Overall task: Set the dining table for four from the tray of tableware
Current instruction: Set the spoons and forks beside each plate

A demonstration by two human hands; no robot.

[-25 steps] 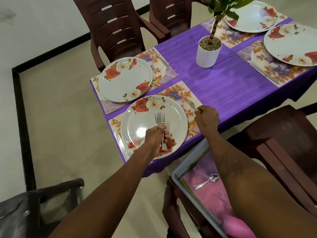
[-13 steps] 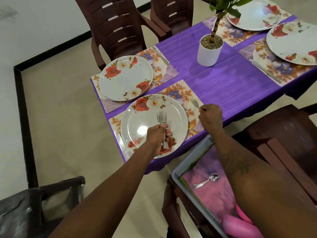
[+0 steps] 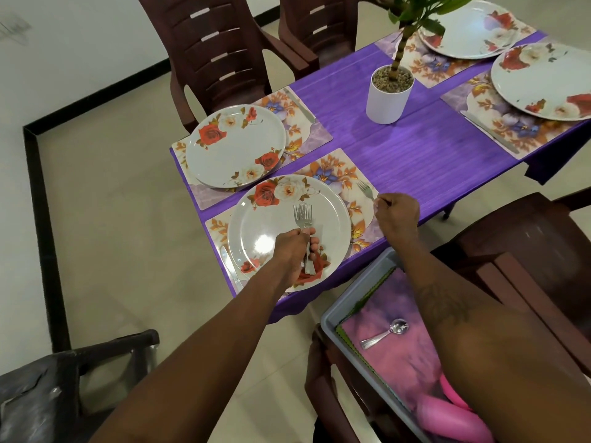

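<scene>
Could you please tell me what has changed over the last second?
The right hand, pinching one fork, shifted slightly right, away from the near plate toward the edge of the placemat. Nothing was released. The left hand kept gripping its forks over the plate.

A: Tablecloth [image 3: 415, 155]: purple, fine darker streaks. Next?
B: Near plate [image 3: 265, 219]: white, red and cream roses at the rim. Second plate [image 3: 230, 148]: same print.
A: Placemat [image 3: 345, 177]: orange leaves, blue-violet flower, lilac marbled edge.
B: Noted. Pot [image 3: 387, 97] plain white; chair [image 3: 220, 55] dark brown; forks [image 3: 303, 215] and lone fork [image 3: 364, 188] silver.
A: Tray [image 3: 348, 302] grey; its lining [image 3: 399, 356] mottled pink-purple, green border.
B: Floor [image 3: 121, 238] cream; band [image 3: 41, 219] at its edge black. Plant leaves [image 3: 425, 8] green.
</scene>
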